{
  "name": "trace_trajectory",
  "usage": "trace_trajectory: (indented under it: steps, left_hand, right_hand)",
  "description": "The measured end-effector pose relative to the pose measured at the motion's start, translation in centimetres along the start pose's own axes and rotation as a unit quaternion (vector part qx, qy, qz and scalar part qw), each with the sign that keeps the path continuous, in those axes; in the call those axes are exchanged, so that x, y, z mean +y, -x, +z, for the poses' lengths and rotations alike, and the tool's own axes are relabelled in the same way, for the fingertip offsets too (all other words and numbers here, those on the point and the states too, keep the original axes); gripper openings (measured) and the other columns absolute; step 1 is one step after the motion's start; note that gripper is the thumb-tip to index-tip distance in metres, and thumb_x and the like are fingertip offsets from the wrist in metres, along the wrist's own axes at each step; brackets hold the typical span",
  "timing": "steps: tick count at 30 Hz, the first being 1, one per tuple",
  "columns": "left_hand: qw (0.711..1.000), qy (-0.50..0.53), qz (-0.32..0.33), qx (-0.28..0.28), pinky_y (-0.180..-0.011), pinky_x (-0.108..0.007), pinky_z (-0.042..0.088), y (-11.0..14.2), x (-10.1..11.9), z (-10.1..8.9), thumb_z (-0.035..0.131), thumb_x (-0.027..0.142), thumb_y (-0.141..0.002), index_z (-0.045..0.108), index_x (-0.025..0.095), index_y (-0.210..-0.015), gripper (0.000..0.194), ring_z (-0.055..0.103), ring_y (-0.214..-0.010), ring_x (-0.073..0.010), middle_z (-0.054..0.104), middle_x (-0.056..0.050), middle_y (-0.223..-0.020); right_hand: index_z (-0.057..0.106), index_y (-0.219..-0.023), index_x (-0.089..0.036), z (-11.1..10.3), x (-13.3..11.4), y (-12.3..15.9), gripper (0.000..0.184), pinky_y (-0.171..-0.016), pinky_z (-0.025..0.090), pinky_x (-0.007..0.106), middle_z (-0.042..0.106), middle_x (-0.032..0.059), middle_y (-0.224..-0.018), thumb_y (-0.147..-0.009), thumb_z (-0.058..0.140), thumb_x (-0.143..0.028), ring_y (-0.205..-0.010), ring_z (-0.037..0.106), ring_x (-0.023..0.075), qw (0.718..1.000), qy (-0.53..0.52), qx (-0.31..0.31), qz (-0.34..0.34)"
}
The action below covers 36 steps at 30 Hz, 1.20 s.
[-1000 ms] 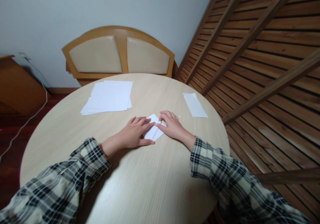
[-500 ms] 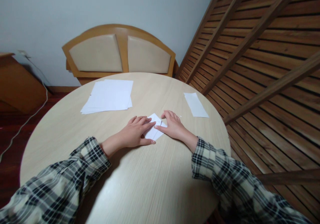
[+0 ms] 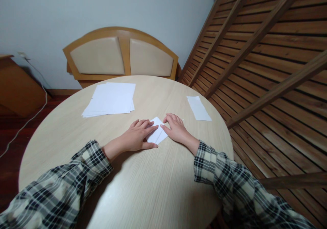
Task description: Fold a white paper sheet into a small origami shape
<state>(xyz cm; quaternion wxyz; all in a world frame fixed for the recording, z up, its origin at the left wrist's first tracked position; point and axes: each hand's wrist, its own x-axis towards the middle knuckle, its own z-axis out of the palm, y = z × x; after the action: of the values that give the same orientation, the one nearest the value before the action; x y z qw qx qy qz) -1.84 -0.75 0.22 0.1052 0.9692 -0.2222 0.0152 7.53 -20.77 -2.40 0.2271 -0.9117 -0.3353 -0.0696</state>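
A small white folded paper (image 3: pixel 157 137) lies flat on the round table in front of me, its pointed top facing away and crease lines across its surface. My left hand (image 3: pixel 136 135) rests palm down over its left side, fingers spread, with fingertips and thumb on the paper. From the right, my right hand (image 3: pixel 176 128) touches the paper near its middle with the thumb tip. The fingers of that hand are bent and lie beside the upper right edge, apart from the thumb. Part of the left corner is hidden under my left hand.
Stacked white sheets (image 3: pixel 112 98) lie at the far left of the pale round table (image 3: pixel 148 188). A narrow white paper strip (image 3: pixel 199 108) lies on the right. Behind the table stands a padded headboard (image 3: pixel 122 52); a slatted wooden wall (image 3: pixel 268 79) slopes along the right.
The right thumb has moved up toward the paper's middle, and the raised flap at the right now lies flatter. My left hand has stayed in place on the paper.
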Motion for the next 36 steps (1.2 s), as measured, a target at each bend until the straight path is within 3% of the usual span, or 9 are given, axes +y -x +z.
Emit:
trace_trajectory:
  steps: [14, 21, 25, 28, 31, 36]
  left_hand:
    - [1.000, -0.005, -0.008, -0.013, -0.106, -0.051, 0.027, 0.0, 0.4, -0.3, 0.049, 0.069, -0.081, 0.041, 0.022, -0.141, 0.077, 0.035, -0.131, -0.0352, 0.044, -0.015, -0.142]
    - [1.000, 0.002, -0.005, -0.006, -0.106, -0.053, 0.027, 0.0, 0.4, -0.3, 0.048, 0.070, -0.081, 0.042, 0.023, -0.140, 0.077, 0.035, -0.131, -0.0357, 0.044, -0.015, -0.142]
    - [1.000, 0.000, -0.008, -0.010, -0.107, -0.052, 0.026, 0.0, 0.5, -0.5, 0.050, 0.069, -0.080, 0.042, 0.021, -0.141, 0.077, 0.035, -0.131, -0.0355, 0.044, -0.016, -0.142]
    - [1.000, -0.001, -0.014, -0.007, -0.107, -0.051, 0.027, 0.1, 0.5, -0.6, 0.052, 0.068, -0.080, 0.043, 0.022, -0.140, 0.077, 0.037, -0.130, -0.0344, 0.044, -0.016, -0.142]
    - [1.000, 0.003, -0.012, 0.002, -0.106, -0.050, 0.028, 0.1, 0.5, -0.6, 0.052, 0.069, -0.079, 0.043, 0.023, -0.140, 0.077, 0.039, -0.129, -0.0333, 0.045, -0.015, -0.141]
    - [1.000, 0.003, -0.008, 0.004, -0.106, -0.050, 0.028, 0.0, 0.5, -0.6, 0.051, 0.068, -0.080, 0.043, 0.019, -0.140, 0.077, 0.039, -0.128, -0.0338, 0.045, -0.016, -0.141]
  right_hand:
    - [0.051, -0.092, -0.023, 0.5, 0.0, -0.1, 0.007, -0.102, 0.032, 0.046, 0.054, 0.0090, -0.120, -0.088, 0.048, -0.027, -0.117, 0.046, 0.0262, 1.000, 0.011, 0.019, 0.016]
    - [0.053, -0.097, -0.022, 0.5, 0.0, -0.3, 0.017, -0.096, 0.037, 0.043, 0.057, 0.0095, -0.113, -0.088, 0.039, -0.017, -0.111, 0.050, 0.0253, 0.999, 0.005, 0.031, 0.024]
    - [0.053, -0.111, -0.022, -0.1, -0.1, 0.0, 0.022, -0.098, 0.037, 0.043, 0.057, 0.0088, -0.119, -0.092, 0.042, -0.028, -0.115, 0.050, 0.0238, 0.999, -0.037, 0.027, 0.023]
    - [0.048, -0.127, -0.023, -0.6, -0.7, 0.5, 0.054, -0.108, 0.028, 0.048, 0.044, 0.0123, -0.139, -0.083, 0.058, -0.053, -0.132, 0.036, 0.0280, 1.000, -0.016, 0.006, -0.015]
    - [0.042, -0.136, -0.025, -0.8, -1.5, 1.0, 0.083, -0.113, 0.017, 0.054, 0.036, 0.0136, -0.147, -0.069, 0.065, -0.067, -0.139, 0.025, 0.0314, 0.999, 0.009, -0.030, -0.034]
    - [0.038, -0.141, -0.021, -0.8, -2.3, 1.1, 0.093, -0.116, 0.009, 0.054, 0.033, 0.0144, -0.149, -0.067, 0.065, -0.070, -0.143, 0.017, 0.0309, 0.997, 0.020, -0.039, -0.058]
